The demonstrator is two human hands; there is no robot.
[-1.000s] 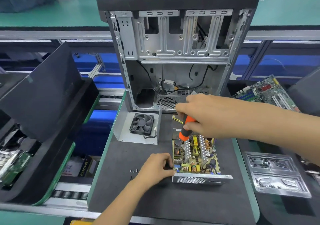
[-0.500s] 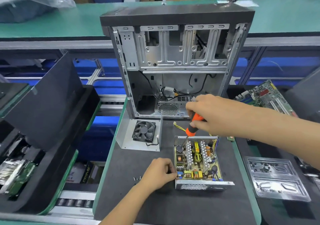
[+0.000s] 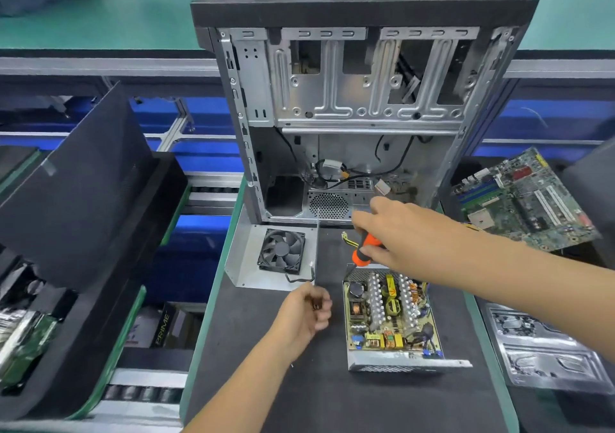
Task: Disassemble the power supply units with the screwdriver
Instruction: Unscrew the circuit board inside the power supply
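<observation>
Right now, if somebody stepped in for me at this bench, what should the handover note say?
Right hand: grips the orange-handled screwdriver, tip at the far end of the open metal power supply unit.
Left hand: off the unit, fingers curled; something small may be in them, unclear.
Unit sits on the dark mat, circuit board exposed. Its grey metal cover with the black fan lies left of it, in front of the empty computer case.
Done: cover off.
Left: free the board from the tray.
</observation>
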